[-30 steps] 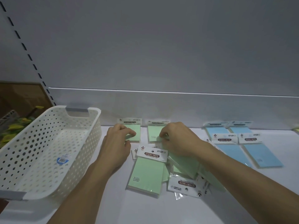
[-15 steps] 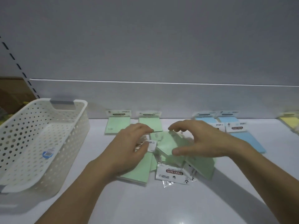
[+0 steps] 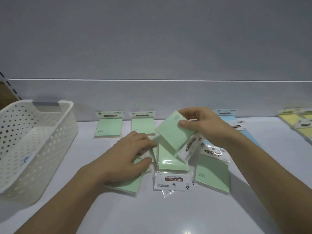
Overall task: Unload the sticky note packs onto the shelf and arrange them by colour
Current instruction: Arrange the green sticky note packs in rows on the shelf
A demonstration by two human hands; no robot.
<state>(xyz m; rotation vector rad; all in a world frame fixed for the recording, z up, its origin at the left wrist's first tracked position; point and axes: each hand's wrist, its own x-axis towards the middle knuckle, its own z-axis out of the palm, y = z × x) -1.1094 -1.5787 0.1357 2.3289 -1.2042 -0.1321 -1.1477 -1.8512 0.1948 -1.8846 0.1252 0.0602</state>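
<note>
Meanwhile, green sticky note packs are being sorted on the shelf (image 3: 168, 217) beside the white basket (image 3: 50, 149).

Right of the basket, two green packs (image 3: 108, 126) lie neatly at the shelf's back. Nearer, right of the basket, the left hand (image 3: 128, 157) presses flat, fingers loose, on a loose pile of green packs (image 3: 172, 164). Further right, the right hand (image 3: 200, 124) pinches one tilted green pack (image 3: 173, 134) above that pile. Blue packs (image 3: 236, 125) and yellow packs (image 3: 298, 122) lie farthest from the basket.
</note>
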